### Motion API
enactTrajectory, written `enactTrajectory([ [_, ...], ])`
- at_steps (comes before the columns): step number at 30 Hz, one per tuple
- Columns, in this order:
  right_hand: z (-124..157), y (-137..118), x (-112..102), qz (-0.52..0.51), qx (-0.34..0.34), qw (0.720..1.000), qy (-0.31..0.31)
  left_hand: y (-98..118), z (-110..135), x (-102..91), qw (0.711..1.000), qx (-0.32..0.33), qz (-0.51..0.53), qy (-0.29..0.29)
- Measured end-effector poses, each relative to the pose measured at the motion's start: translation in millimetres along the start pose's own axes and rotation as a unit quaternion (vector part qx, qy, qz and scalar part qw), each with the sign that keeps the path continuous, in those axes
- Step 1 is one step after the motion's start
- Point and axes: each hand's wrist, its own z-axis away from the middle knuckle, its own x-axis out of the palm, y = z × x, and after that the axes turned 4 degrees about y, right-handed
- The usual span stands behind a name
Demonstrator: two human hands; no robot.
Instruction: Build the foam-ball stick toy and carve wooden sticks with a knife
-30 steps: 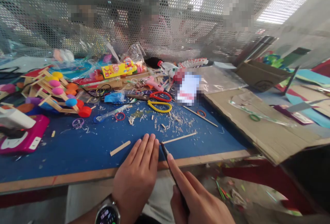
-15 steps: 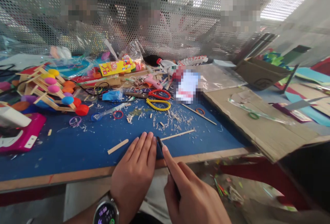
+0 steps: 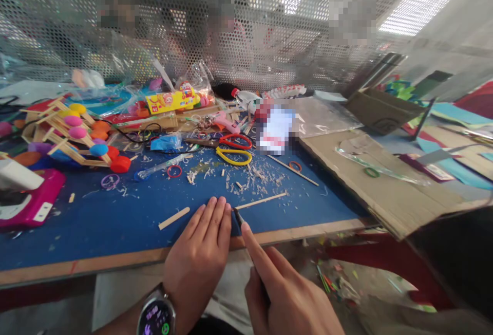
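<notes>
My left hand point(image 3: 202, 247) lies flat on the blue tabletop near its front edge, fingers stretched out side by side. Just left of its fingers rests a popsicle stick point(image 3: 174, 218); whether it runs under the hand is hidden. In my right hand point(image 3: 285, 283) is a slim dark craft knife point(image 3: 239, 218), my index finger stretched along it. Its tip points down at the table beside my left fingertips, at the near end of a thin wooden strip point(image 3: 262, 200). Pale shavings point(image 3: 246, 175) lie scattered beyond both hands.
Yellow-and-red-handled scissors point(image 3: 234, 156), a phone point(image 3: 276, 129) and a plastic bottle point(image 3: 246, 99) lie farther back. At left stand a stick model with coloured pieces point(image 3: 77, 132) and a magenta device point(image 3: 50, 196). Cardboard point(image 3: 346, 170) covers the right side.
The view has shifted slightly. The knife tip has moved a little toward me, close by the strip's end. My left hand has stayed flat in place.
</notes>
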Motion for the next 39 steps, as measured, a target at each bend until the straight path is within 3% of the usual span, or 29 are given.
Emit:
enactTrajectory([
  [8, -19, -11, -6, 0.024, 0.003, 0.999, -0.024, 0, -1, 0.9, 1.000, -0.002, -0.006, 0.010],
  [19, 4, -5, -1, 0.005, 0.012, 1.000, -0.010, 0, 0, 0.9, 1.000, -0.003, -0.002, 0.006],
  [28, -15, -7, 4, 0.007, 0.002, 1.000, 0.022, 1, 3, 3.2, 1.000, -0.010, 0.000, -0.001],
  [39, -15, -8, -1, 0.008, 0.004, 1.000, -0.001, 2, 7, 5.1, 1.000, -0.009, 0.007, 0.001],
])
